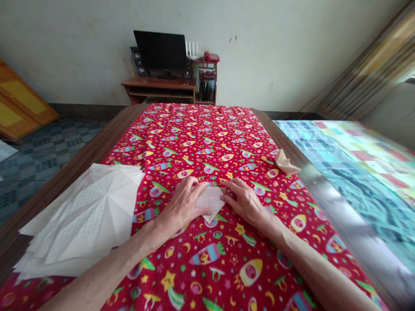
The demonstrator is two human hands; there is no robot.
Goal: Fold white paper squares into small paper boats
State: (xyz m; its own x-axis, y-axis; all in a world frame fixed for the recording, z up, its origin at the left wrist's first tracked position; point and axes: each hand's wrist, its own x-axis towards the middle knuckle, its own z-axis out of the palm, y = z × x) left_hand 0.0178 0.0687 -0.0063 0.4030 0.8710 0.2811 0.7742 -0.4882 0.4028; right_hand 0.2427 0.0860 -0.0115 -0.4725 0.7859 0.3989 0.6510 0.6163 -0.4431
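Note:
A small piece of folded white paper (pixel 210 199) lies on the red patterned cloth (pixel 207 255), with a flat top edge and a point toward me. My left hand (pixel 182 202) grips its left side, the thumb across the lower face and the fingers at the upper corner. At the right corner, the thumb and fingers of my right hand (pixel 245 201) pinch the paper's edge. Farther right, near the cloth's border, stands a cream folded paper shape (pixel 285 164) with raised points. Neither hand touches it.
A loose pile of creased white sheets (pixel 97 211) covers the table's left side, beside my left forearm. Beyond the far table end are a desk (pixel 158 83) with a monitor (pixel 161 51) and a red telephone (pixel 210 57). A bed (pixel 356 172) adjoins the right side.

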